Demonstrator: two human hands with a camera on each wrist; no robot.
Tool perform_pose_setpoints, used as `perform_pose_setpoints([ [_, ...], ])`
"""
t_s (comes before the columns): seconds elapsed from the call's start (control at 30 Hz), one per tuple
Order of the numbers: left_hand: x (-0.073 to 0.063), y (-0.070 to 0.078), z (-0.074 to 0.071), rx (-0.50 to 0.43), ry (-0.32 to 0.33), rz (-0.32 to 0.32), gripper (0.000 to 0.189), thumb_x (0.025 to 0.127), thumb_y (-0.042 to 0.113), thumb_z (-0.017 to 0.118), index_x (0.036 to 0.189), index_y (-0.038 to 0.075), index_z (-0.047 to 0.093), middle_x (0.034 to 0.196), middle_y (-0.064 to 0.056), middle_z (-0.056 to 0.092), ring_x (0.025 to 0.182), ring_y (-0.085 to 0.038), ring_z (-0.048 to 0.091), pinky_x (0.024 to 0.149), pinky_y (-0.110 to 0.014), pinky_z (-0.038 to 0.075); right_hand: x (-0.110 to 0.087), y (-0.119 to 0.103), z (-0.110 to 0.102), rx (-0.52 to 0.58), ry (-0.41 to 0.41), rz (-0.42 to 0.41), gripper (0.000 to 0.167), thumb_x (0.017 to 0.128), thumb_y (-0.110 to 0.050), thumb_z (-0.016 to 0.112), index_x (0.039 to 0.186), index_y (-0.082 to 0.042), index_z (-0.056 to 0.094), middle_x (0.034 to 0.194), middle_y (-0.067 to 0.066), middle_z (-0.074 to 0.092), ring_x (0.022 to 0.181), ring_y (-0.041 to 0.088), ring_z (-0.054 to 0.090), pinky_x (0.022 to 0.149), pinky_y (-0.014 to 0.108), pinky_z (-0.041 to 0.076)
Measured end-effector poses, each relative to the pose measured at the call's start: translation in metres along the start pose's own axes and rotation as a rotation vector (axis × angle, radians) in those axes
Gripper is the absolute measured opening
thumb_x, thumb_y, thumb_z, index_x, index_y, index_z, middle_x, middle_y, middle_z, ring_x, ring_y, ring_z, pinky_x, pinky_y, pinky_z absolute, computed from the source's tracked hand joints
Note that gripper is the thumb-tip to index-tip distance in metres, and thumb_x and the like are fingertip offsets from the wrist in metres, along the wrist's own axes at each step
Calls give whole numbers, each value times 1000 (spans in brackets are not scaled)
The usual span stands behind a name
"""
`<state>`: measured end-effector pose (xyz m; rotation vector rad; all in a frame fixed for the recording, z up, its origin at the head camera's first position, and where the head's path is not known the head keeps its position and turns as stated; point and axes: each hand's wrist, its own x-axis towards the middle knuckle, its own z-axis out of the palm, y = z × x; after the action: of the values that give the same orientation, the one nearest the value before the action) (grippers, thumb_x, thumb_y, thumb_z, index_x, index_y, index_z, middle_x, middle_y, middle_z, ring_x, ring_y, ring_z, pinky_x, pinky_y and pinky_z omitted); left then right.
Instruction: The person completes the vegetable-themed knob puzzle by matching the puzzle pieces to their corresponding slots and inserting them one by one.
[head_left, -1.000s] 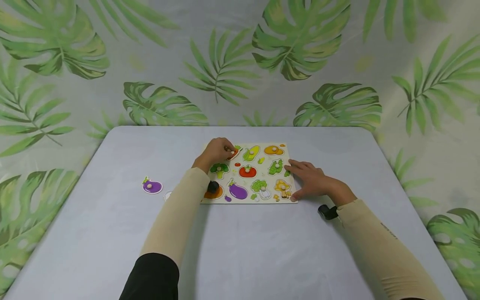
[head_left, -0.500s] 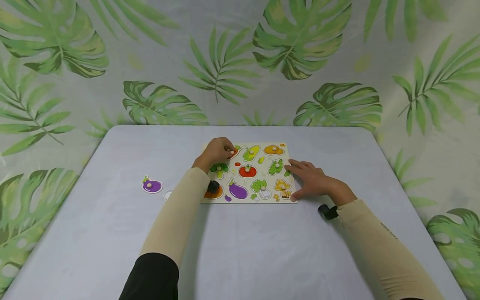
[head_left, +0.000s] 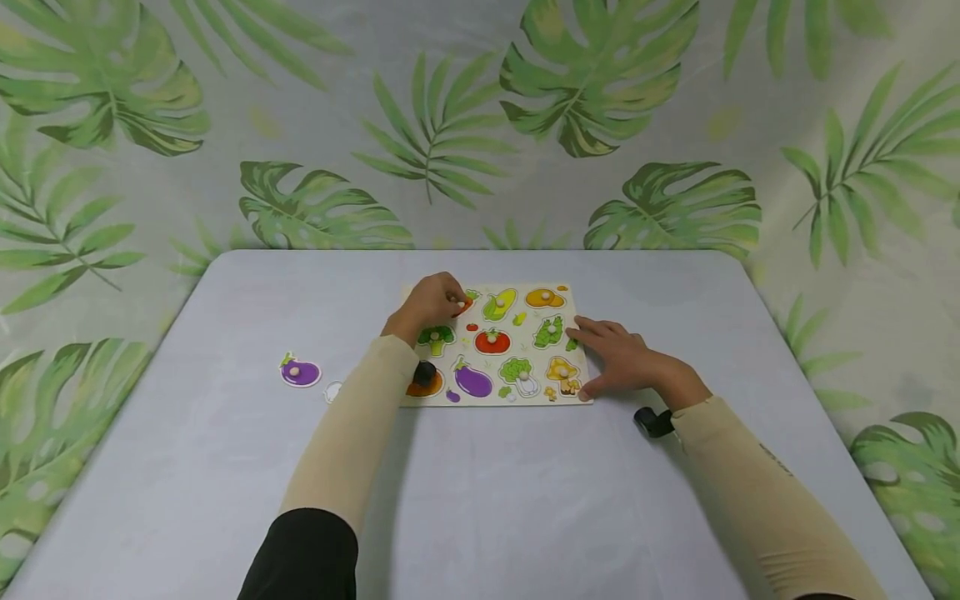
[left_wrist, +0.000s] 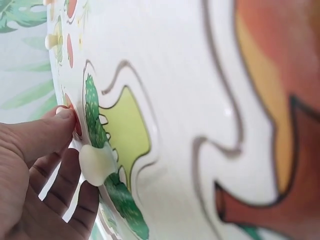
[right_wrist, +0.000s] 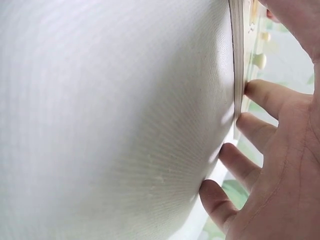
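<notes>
My left hand (head_left: 429, 304) is at the far left corner of a wooden vegetable puzzle board (head_left: 525, 333). Its thumb and fingers pinch the pale knob of an orange-red carrot piece (head_left: 465, 305) with a green top, lying at the board. In the left wrist view, the thumb presses on that knob (left_wrist: 64, 113), and the broccoli piece's knob (left_wrist: 96, 165) stands by the other fingers. My right hand (head_left: 624, 360) spreads straight fingers along the board's right edge. The right wrist view shows the fingertips (right_wrist: 255, 90) right at that edge.
An eggplant piece (head_left: 302, 372) with a knob lies on the white table (head_left: 480, 500), left of the board. Beside it, a white-edged round thing (head_left: 332, 390) is partly hidden by the left sleeve. On the board, a printed eggplant (head_left: 472, 381) shows no knob; tomato (head_left: 492, 341) and corn (head_left: 499, 305) have knobs.
</notes>
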<state>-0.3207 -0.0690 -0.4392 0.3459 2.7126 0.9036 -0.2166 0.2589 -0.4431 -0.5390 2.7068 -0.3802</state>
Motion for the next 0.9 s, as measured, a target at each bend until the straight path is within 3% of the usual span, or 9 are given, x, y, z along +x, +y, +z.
perform_pose_setpoints([
  [0.37, 0, -12, 1, -87, 9, -5, 20, 94, 15, 66, 110, 8, 76, 129, -7, 60, 115, -26, 57, 102, -40, 51, 3, -1, 2, 2, 0, -6, 106, 71, -50, 85, 157, -18, 30, 168, 11, 15, 150, 43, 17, 108, 74, 28],
  [0.5, -2, -12, -3, -94, -27, -10, 31, 95, 17, 65, 125, 11, 69, 133, -9, 58, 116, -28, 55, 104, -41, 50, 3, -2, 2, 3, -1, -6, 106, 71, -50, 85, 157, -18, 31, 168, 11, 16, 150, 43, 17, 108, 74, 28],
  [0.63, -7, -9, -16, -57, -80, 18, 41, 96, 19, 64, 136, 13, 61, 137, -11, 57, 119, -30, 55, 103, -43, 50, 3, -2, 2, 0, -2, -5, 106, 72, -49, 85, 157, -17, 31, 167, 12, 16, 150, 44, 17, 108, 74, 28],
  [0.9, -30, -7, -51, 34, -108, 118, 40, 97, 23, 61, 135, 8, 61, 139, -13, 58, 115, -30, 59, 94, -44, 53, 0, -3, -2, -9, -7, -6, 105, 73, -48, 84, 157, -16, 30, 167, 13, 16, 149, 45, 18, 107, 75, 28],
])
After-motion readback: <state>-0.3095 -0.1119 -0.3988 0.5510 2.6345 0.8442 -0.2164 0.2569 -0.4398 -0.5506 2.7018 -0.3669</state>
